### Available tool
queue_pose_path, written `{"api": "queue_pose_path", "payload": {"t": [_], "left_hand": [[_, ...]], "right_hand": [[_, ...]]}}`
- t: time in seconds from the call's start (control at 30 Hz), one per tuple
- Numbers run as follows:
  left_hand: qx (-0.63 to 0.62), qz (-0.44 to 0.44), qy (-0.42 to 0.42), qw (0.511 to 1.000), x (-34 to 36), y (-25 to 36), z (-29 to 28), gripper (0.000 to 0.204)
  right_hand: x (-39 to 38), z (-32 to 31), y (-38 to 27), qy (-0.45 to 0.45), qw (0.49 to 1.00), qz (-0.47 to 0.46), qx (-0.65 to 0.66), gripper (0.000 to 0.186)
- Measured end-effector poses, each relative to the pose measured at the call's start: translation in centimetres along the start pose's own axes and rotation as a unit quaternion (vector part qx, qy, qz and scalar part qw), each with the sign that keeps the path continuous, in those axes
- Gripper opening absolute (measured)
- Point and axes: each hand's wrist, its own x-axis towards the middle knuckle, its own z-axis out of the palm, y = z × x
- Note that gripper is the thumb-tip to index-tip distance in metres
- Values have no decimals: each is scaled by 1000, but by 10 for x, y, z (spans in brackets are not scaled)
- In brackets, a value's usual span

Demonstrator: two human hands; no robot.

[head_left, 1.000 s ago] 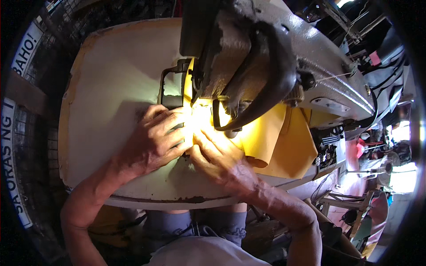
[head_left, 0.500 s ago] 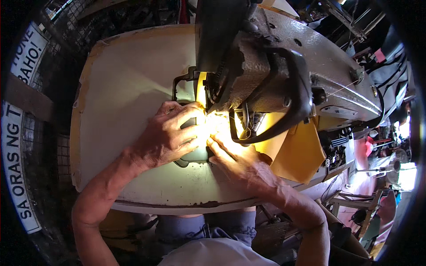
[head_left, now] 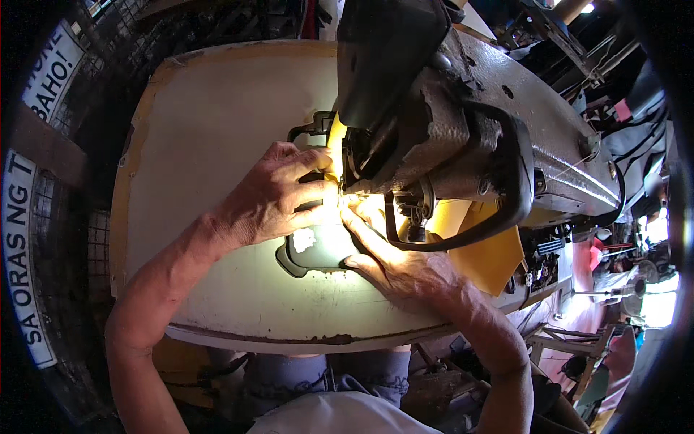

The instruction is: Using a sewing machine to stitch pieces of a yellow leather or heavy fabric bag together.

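Under the head of a sewing machine (head_left: 463, 137), a strong lamp glare washes out the needle area. A yellow piece of leather-like material (head_left: 491, 249) runs through there, its flap hanging to the right and a narrow strip rising on the left. My left hand (head_left: 282, 192) grips the strip's left edge with bent fingers, their tips lost in the glare. My right hand (head_left: 397, 257) lies with fingers stretched and thumb apart, its fingertips by the needle area at the material's near side. Both hands touch the machine bed area, close together.
A pale worktable (head_left: 217, 130) with worn edges surrounds the machine's dark plate (head_left: 293, 260). A black curved bar (head_left: 524, 195) juts from the machine head just above my right hand. Signs (head_left: 22, 253) hang on wire mesh at left. A fan (head_left: 625, 289) stands at far right.
The view has shifted slightly, so the machine sits further right. My right thumb has spread away from its fingers, and more of the dark plate shows between my hands.
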Motion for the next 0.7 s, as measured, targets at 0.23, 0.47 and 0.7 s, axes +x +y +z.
{"api": "queue_pose_path", "payload": {"t": [0.23, 0.47, 0.7], "left_hand": [[-7, 1, -14, 1000, 1, -4, 3, 16], [-18, -33, -11, 999, 10, -25, 1, 26], [-37, -28, 155, 987, 83, -83, 27, 18]], "right_hand": [[-21, 8, 0, 111, 978, -162, -74, 43], [-110, 11, 4, 268, 959, -51, -82, 29], [-201, -71, 71, 513, 764, 225, -319, 34]]}}
